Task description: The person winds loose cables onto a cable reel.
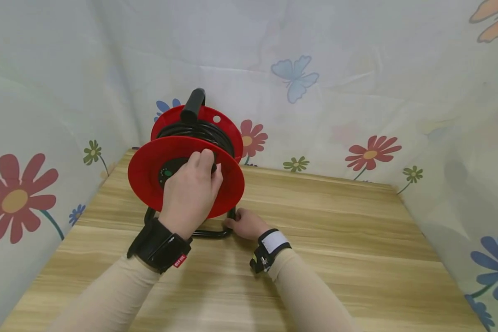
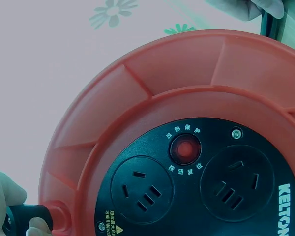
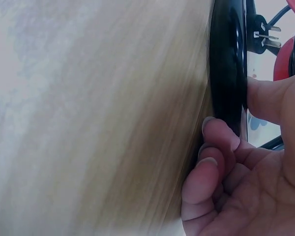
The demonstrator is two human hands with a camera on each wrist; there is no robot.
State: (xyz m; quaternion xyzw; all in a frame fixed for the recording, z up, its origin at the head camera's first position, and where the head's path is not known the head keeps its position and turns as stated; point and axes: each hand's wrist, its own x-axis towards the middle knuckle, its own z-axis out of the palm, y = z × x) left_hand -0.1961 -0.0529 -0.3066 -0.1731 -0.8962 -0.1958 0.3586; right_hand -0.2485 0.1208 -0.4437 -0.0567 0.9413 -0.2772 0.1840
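Observation:
A red cable reel [image 1: 149, 173] with black cable [image 1: 201, 131] wound on it stands on its black tube frame [image 1: 209, 234]. My left hand [image 1: 191, 193] is in front of the reel's near disc. In the left wrist view its fingers grip a black crank knob [image 2: 27, 219] near the disc's rim. The black socket panel [image 2: 187, 172] there bears a red button [image 2: 185, 149]. Low at the reel's right side, my right hand [image 1: 249, 224] holds the frame; in the right wrist view thumb and fingers pinch the black tube [image 3: 228, 64].
A black carry handle [image 1: 193, 105] tops the reel. A three-pin plug [image 3: 260, 34] shows beside the frame in the right wrist view. The wooden tabletop [image 1: 336, 240] is bordered at the back and sides by flower-printed cloth [image 1: 357, 83].

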